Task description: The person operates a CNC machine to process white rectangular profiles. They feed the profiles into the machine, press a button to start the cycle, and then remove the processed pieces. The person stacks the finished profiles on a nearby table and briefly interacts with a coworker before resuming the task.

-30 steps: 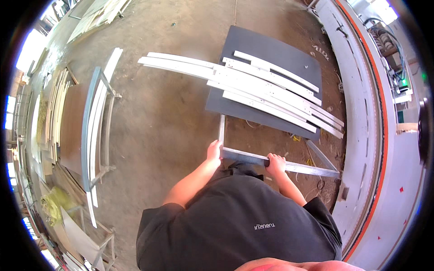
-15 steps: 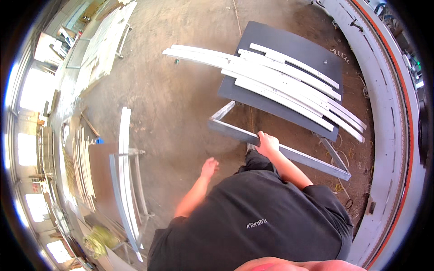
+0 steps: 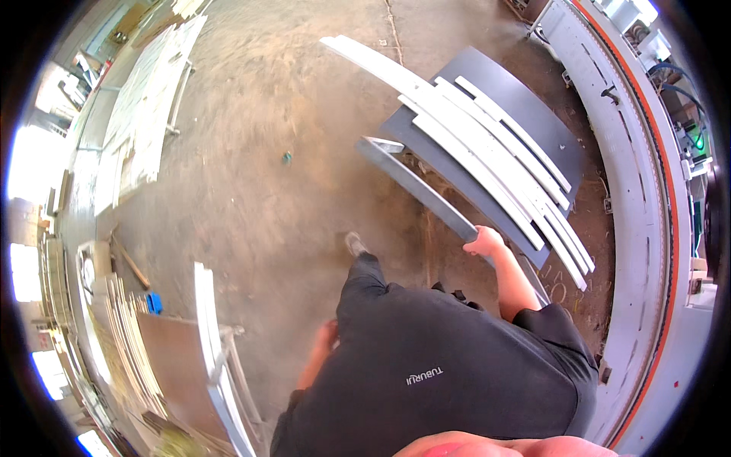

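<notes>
Right hand: the right hand (image 3: pixel 484 242) is stretched forward and to the right, its fingers clamped on the near end of a grey metal bar (image 3: pixel 420 189).
Grey metal bar: a long, flat-sided length that runs from the hand up and to the left, ending in a short bent corner piece. It is lifted off the floor at the hand end, and its far end lies just beside the dark sheet.
Left hand: the left hand (image 3: pixel 326 337) hangs low at the person's left side, partly hidden by the dark shirt. It looks empty, but I cannot tell whether the fingers are curled or apart.
Dark sheet: a dark grey sheet (image 3: pixel 525 122) lies flat on the floor ahead of the bar.
White strips: a stack of long white strips (image 3: pixel 487 145) lies across the sheet, reaching past its edges at both ends.
Floor: bare brown concrete floor (image 3: pixel 251 167), dusty, with a small green speck near the middle.
Foot: a shoe (image 3: pixel 355 244) is planted on the floor, left of the bar.
Left side: a metal rack (image 3: pixel 217 358) with white strips stands near the left hand.
Right side: a curved grey machine edge with an orange stripe (image 3: pixel 647 228) runs along the right.
</notes>
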The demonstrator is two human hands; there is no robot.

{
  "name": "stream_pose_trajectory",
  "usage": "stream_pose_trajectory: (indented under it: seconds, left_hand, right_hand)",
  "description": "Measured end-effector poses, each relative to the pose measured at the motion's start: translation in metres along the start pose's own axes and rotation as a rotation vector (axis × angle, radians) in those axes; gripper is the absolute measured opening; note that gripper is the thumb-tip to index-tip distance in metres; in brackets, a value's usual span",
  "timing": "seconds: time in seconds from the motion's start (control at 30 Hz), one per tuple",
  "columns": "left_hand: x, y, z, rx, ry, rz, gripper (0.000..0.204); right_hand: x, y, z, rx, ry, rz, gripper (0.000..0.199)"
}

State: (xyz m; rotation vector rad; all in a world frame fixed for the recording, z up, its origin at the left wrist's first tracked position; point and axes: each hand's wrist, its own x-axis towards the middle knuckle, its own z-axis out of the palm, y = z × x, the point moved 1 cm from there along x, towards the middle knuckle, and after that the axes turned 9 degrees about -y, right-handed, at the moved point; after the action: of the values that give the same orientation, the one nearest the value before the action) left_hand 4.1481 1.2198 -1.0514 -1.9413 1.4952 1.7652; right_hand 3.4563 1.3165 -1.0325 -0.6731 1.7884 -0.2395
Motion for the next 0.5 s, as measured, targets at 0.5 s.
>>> stream_pose_trajectory:
  seconds: [0.5]
  left_hand:
    - [0.469,0.645,-0.317,0.246,0.096,0.229,0.033]
  right_hand:
    - [0.364,-0.380,-0.331,0.192,0.142,0.023,0.038]
